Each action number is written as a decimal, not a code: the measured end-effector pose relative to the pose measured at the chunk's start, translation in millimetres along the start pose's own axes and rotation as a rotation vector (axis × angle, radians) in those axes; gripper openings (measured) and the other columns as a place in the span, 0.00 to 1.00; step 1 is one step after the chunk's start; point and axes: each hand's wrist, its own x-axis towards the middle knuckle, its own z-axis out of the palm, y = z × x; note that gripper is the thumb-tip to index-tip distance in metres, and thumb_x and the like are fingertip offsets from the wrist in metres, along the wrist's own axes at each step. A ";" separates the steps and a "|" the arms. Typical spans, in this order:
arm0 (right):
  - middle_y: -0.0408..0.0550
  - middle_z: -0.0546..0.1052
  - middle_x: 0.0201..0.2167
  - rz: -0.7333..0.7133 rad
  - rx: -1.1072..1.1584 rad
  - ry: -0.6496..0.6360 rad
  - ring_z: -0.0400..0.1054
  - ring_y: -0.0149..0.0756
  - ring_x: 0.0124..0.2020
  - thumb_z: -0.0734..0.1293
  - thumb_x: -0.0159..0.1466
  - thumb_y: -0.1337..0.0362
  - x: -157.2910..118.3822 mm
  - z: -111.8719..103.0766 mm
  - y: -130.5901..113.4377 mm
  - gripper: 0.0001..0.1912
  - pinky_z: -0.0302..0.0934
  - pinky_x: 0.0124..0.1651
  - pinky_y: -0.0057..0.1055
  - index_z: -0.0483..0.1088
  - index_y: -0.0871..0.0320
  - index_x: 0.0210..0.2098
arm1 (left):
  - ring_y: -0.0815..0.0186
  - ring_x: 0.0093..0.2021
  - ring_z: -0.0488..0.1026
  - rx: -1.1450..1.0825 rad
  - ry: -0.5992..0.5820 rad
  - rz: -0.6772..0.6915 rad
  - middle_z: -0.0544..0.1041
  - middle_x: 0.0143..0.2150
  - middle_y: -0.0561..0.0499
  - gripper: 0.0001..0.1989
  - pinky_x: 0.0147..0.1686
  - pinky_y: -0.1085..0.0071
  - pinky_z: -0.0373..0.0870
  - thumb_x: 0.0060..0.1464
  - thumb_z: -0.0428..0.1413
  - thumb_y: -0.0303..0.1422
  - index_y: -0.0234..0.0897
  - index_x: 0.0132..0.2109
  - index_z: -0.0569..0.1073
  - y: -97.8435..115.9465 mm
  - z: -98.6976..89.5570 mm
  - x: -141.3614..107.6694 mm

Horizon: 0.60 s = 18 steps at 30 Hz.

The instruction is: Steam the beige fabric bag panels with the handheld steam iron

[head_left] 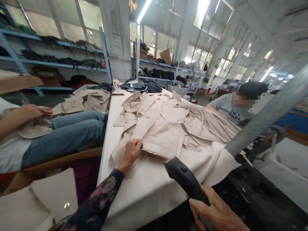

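My left hand (132,153), in a dark floral sleeve, pinches the left corner of a beige fabric piece (163,138) with a metal zipper (154,154) along its near edge. My right hand (211,205) is wrapped round the handle of a black handheld tool (184,176). The tool's broad head points up and left, near the right end of the zipper. Beneath and behind lie heaped beige fabric pieces (173,112) on a table with a white top (115,106).
At the left a seated person in jeans (77,128) holds beige cloth. Another person (243,102) leans in at the right, behind a slanted metal pole (269,112). A box with beige pieces (55,192) is at lower left. Blue shelves (60,65) stand behind.
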 end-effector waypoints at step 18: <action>0.40 0.67 0.13 -0.121 0.126 -0.177 0.61 0.25 0.13 0.62 0.62 0.55 95.3 36.7 -54.7 0.17 0.58 0.16 0.21 0.64 0.61 0.24 | 0.69 0.27 0.73 -1.314 -0.091 -0.501 0.81 0.32 0.46 0.18 0.24 0.76 0.66 0.38 0.66 0.28 0.33 0.41 0.80 18.5 -14.0 -78.6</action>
